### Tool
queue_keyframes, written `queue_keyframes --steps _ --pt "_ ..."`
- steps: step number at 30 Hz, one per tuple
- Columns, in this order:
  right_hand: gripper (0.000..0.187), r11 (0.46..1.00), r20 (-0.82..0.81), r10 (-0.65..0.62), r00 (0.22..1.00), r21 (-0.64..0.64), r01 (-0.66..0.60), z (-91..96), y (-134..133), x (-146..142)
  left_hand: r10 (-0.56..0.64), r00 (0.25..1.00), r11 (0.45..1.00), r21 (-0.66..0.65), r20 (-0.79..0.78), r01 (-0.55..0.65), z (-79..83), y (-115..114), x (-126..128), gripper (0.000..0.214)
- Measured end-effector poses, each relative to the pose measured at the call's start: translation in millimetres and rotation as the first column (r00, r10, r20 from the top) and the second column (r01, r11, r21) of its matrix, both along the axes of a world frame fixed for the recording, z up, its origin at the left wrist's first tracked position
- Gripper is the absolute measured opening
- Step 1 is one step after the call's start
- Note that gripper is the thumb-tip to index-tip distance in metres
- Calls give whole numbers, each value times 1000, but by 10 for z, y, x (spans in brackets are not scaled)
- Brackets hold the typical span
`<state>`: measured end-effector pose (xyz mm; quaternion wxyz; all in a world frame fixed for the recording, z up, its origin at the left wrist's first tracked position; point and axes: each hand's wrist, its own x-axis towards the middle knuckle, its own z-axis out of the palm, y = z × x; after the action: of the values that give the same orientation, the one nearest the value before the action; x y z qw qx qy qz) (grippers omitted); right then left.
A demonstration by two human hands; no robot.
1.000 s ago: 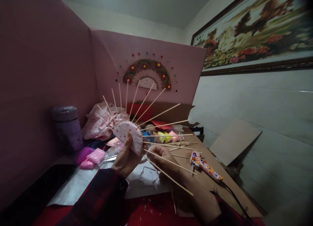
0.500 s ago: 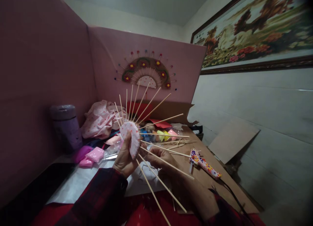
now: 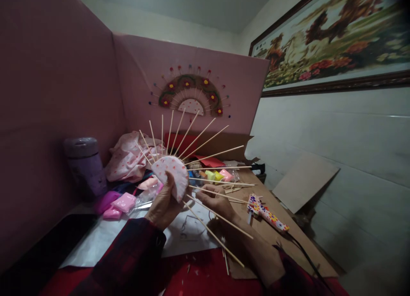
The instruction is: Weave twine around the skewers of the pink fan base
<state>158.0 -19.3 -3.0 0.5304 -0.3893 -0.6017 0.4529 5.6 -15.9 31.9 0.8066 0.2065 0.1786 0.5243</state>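
My left hand (image 3: 163, 204) is closed on a pink dotted half-disc (image 3: 173, 174) with several thin wooden skewers (image 3: 205, 142) fanning out of it. It holds the piece upright above the table. My right hand (image 3: 215, 200) sits just right of the disc behind the lower skewers, fingers curled against them. A finished fan of the same kind (image 3: 191, 96) hangs on the pink board behind.
A purple tumbler (image 3: 85, 163) stands at the left by pink clay packets (image 3: 123, 202) and a pink cloth (image 3: 130, 157). A patterned glue gun (image 3: 265, 213) with a black cord lies to the right. Loose skewers (image 3: 235, 186), coloured clay blocks (image 3: 216, 175) and white paper (image 3: 188, 232) cover the table.
The skewer fan turned edge-on and then back round to face me. My right hand shifted slightly along the lower skewers.
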Motion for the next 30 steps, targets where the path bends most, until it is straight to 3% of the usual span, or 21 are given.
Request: queue_keyframes --steps 3,11,19,24,27,30 --pt "30 999 -87 -34 996 -12 33 27 16 27 25 999 1000 12 -25 -24 92 55 38 6" --pt "26 980 -195 -153 969 93 174 145 -23 109 84 996 977 202 -43 -74 348 371 234 5" --pt "18 952 -195 -204 959 189 241 130 1 142 9 996 993 118 87 -19 324 546 391 10" --pt "14 932 -36 -189 981 307 191 64 -21 83 -5 998 998 66 64 1 282 569 403 9" --pt "10 877 135 -280 951 437 197 63 -69 58 -17 998 998 61 60 14 304 527 431 13" --pt "5 848 185 -322 928 492 196 64 -89 57 -36 998 998 58 44 33 342 473 462 18"
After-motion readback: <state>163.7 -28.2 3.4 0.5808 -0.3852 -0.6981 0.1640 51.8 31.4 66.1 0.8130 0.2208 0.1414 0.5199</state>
